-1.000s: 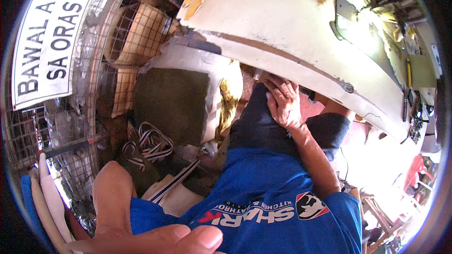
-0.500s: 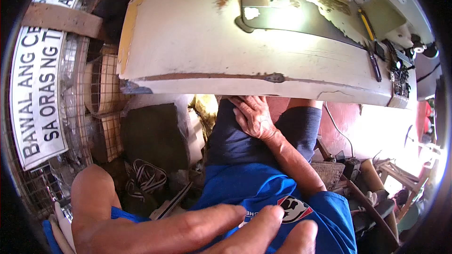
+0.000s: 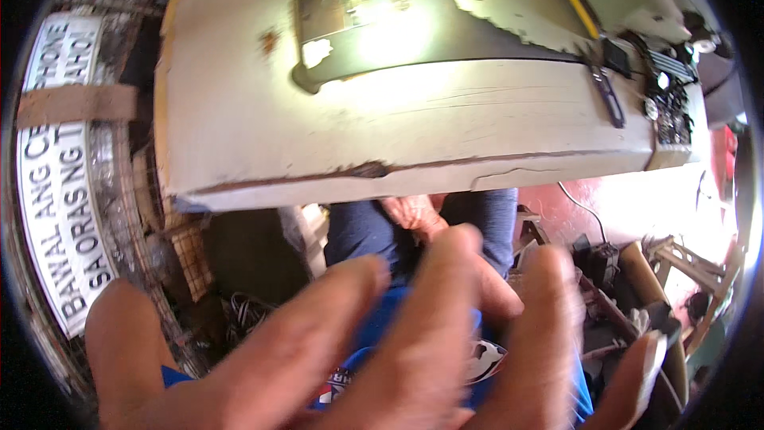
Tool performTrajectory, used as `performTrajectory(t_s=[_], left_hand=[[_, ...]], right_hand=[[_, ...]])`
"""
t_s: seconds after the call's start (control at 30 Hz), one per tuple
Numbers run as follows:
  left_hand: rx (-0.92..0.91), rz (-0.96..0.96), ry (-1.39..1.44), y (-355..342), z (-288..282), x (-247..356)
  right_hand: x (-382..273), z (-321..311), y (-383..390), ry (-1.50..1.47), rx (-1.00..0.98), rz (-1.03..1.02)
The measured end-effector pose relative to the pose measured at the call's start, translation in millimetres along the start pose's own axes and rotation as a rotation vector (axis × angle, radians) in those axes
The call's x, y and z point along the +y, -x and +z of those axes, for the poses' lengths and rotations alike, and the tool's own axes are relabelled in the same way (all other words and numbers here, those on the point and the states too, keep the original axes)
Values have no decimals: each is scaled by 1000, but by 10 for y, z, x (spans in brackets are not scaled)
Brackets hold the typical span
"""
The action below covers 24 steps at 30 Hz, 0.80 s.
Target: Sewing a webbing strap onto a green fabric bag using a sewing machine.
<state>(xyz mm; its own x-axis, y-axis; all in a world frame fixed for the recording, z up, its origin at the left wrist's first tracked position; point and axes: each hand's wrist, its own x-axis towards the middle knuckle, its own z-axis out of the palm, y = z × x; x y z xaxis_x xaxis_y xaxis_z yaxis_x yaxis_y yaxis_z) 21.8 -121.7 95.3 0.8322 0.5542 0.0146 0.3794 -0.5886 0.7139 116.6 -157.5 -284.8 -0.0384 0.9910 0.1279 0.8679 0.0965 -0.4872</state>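
And here's the left hand [image 3: 414, 342], raised close to the camera, fingers fanned well apart and blurred! Below the table edge the right hand [image 3: 414, 213] rests on the dark shorts [image 3: 362, 235]; its fingertips are hidden, so I can't tell whether they're spread or pressed together. The pale worktable [image 3: 231, 119] lies just beyond both hands. Farther out from that spread grip: a dark sheet [image 3: 469, 44] under bright glare, then, to its right, a yellow-and-black tool [image 3: 579, 8]. Right again, small dark parts [image 3: 672, 111] crowd the table's end; whether a container holds them, I can't tell. Left of the grip, wire mesh [image 3: 189, 259]!
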Motion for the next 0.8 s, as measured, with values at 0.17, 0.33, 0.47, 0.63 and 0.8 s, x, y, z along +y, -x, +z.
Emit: performTrajectory(t_s=[0.17,0.33,0.47,0.63,0.8], left_hand=[[-93,54,15,-350,205,58],[-178,100,41,-535,379,106],[-239,150,55,-662,465,184],[-309,212,58,-754,508,307],[-393,319,48,-831,312,556]], right_hand=[[144,317,168,15,58,2],[237,366,175,180,305,-9],[254,244,135,-7,295,36],[365,113,170,-80,322,82],[518,6,195,-114,340,131]])
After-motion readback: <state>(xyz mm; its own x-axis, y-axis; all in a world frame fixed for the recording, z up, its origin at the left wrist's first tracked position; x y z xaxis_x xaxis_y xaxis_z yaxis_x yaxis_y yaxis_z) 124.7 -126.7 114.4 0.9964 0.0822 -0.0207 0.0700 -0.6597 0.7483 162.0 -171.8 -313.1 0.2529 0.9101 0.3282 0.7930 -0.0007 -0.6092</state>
